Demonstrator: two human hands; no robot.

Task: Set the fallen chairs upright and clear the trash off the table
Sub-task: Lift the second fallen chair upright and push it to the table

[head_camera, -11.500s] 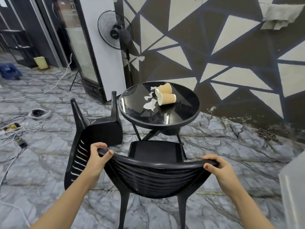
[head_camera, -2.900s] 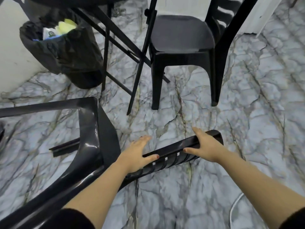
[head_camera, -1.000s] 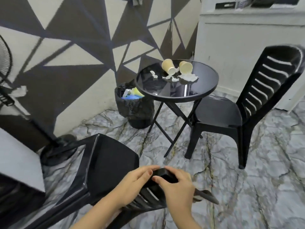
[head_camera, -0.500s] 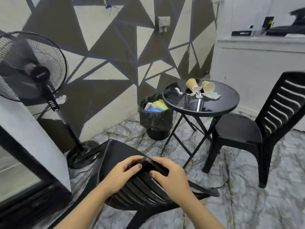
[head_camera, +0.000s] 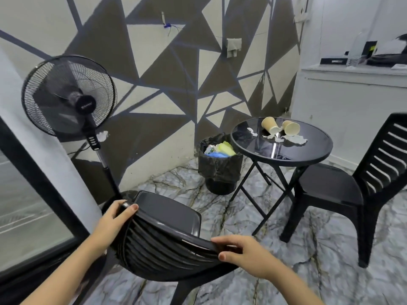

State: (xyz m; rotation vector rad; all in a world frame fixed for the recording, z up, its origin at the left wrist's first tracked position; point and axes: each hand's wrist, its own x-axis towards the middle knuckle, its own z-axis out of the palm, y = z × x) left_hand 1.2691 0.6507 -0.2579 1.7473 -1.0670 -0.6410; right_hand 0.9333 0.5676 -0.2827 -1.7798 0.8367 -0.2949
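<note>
Chair [head_camera: 167,219] raised upright — both hands [head_camera: 114,219] gripping its backrest top, table [head_camera: 317,155] beyond

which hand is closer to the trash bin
Right hand: its grip is on the chair back end toward the trash bin. Left hand grips the end toward the fan.

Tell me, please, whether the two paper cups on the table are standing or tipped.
Tipped: both paper cups lie on their sides on the round table.
</note>
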